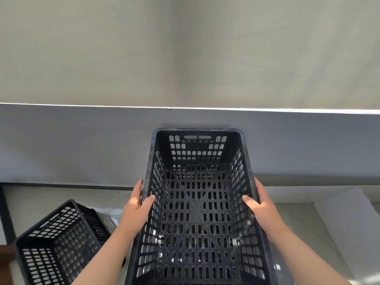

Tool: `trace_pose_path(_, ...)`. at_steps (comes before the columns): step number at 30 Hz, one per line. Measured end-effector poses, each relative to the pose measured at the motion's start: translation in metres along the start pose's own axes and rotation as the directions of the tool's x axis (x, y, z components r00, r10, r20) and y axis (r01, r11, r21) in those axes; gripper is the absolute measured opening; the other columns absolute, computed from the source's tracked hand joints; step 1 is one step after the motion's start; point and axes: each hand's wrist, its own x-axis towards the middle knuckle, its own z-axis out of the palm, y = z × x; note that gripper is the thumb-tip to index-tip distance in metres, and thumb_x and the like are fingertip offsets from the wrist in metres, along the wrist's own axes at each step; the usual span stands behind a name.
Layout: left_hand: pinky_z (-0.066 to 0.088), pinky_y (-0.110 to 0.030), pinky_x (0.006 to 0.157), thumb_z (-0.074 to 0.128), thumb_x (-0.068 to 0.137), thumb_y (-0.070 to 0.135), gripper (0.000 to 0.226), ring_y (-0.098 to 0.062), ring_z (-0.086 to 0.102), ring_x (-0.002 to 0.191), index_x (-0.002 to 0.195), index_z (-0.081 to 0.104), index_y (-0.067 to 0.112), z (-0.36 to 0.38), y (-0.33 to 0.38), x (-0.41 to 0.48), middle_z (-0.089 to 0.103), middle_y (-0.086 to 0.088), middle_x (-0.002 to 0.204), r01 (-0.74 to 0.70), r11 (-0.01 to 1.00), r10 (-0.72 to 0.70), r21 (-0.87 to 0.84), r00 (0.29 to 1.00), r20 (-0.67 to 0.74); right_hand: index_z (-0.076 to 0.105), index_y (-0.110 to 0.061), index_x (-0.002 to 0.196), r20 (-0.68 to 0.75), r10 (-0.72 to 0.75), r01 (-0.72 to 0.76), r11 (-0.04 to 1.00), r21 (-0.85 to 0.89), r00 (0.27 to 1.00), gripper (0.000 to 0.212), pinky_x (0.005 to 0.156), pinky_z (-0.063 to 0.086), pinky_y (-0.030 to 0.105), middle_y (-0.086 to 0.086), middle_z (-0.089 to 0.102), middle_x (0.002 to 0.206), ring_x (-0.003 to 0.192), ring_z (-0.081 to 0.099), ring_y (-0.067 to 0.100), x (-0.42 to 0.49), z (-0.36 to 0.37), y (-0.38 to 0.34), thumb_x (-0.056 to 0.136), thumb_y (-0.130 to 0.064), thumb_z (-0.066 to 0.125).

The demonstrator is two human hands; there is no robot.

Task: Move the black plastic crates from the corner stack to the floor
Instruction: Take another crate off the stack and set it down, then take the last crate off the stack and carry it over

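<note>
Crate (197, 202) hangs in front of the person, left hand (139, 206) and right hand (261, 204) each clamped over a long side rim. Another crate (59, 239) lies on the floor (298, 219) at left; lowered carelessly, the two could collide, or a rim could slip.

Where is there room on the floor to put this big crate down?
The floor looks bare on the right, between the held crate and the white board by the wall. The left is crowded: another black crate already sits there. Both the left hand and right hand grip the crate's sides.
</note>
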Motion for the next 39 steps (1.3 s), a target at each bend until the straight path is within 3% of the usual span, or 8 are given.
trace_pose_path(5,0.028,-0.044,0.118,0.053,0.101,0.031,0.065,-0.016,0.036,0.142,0.156,0.02,0.038,-0.002,0.016,-0.014,0.033,0.011,0.158,-0.02,1.0,0.02,-0.01,1.0,-0.011,0.018,-0.041,0.166,-0.007,-0.033,0.032,0.998,-0.046,0.999,0.077,0.129,0.023,0.051,-0.016,0.022,0.173,0.16,0.022,0.017,-0.014,0.002,-0.018,0.102,-0.033,0.061)
trace_pose_path(10,0.026,-0.042,0.119,0.051,0.101,0.029,0.06,-0.014,0.031,0.146,0.155,0.026,0.036,-0.008,0.039,-0.031,0.03,0.008,0.162,-0.074,0.997,0.073,-0.014,0.997,-0.03,0.016,-0.028,0.168,0.002,-0.057,0.057,0.998,0.007,0.998,0.074,0.128,0.02,0.041,-0.007,0.018,0.176,0.16,0.02,0.016,-0.029,-0.002,-0.042,0.107,-0.015,0.056)
trace_pose_path(16,0.026,-0.036,0.117,0.047,0.104,0.027,0.055,-0.012,0.034,0.145,0.155,0.029,0.034,-0.012,0.078,-0.064,0.033,0.01,0.16,-0.142,0.987,0.139,-0.077,0.989,-0.044,0.018,-0.027,0.168,0.021,-0.123,0.122,0.992,0.042,0.992,0.068,0.126,0.019,0.038,-0.009,0.018,0.175,0.16,0.019,0.013,-0.053,-0.019,-0.08,0.109,-0.02,0.052)
trace_pose_path(23,0.03,-0.028,0.108,0.046,0.103,0.026,0.049,-0.005,0.039,0.134,0.151,0.037,0.034,-0.014,0.125,-0.104,0.042,0.013,0.153,-0.274,0.958,0.267,-0.084,0.96,-0.087,0.024,-0.028,0.166,0.07,-0.282,0.28,0.959,0.043,0.957,0.062,0.128,0.021,0.041,-0.008,0.024,0.173,0.159,0.024,0.014,-0.078,-0.038,-0.132,0.11,-0.024,0.051)
trace_pose_path(28,0.033,-0.044,0.117,0.049,0.099,0.033,0.045,-0.006,0.043,0.137,0.143,0.046,0.038,-0.026,0.138,-0.131,0.049,0.016,0.148,-0.327,0.939,0.31,-0.103,0.938,-0.156,0.03,-0.032,0.163,0.133,-0.352,0.348,0.936,0.056,0.926,0.057,0.127,0.026,0.042,-0.011,0.032,0.169,0.156,0.031,0.014,-0.085,-0.04,-0.159,0.11,-0.027,0.05)
trace_pose_path(32,0.035,-0.044,0.116,0.049,0.102,0.025,0.039,-0.008,0.049,0.133,0.137,0.051,0.042,-0.044,0.136,-0.154,0.055,0.018,0.14,-0.327,0.934,0.295,-0.147,0.934,-0.202,0.033,-0.033,0.162,0.178,-0.368,0.364,0.93,0.059,0.913,0.055,0.128,0.028,0.049,-0.011,0.037,0.167,0.153,0.036,0.015,-0.097,-0.028,-0.167,0.11,-0.027,0.05)
trace_pose_path(39,0.037,-0.044,0.114,0.052,0.099,0.032,0.036,-0.006,0.054,0.127,0.131,0.055,0.048,-0.102,0.112,-0.197,0.063,0.018,0.131,-0.346,0.921,0.299,-0.18,0.923,-0.242,0.04,-0.039,0.158,0.241,-0.394,0.395,0.917,0.049,0.887,0.051,0.127,0.031,0.05,-0.016,0.046,0.159,0.149,0.041,0.012,-0.132,0.03,-0.183,0.109,-0.033,0.052)
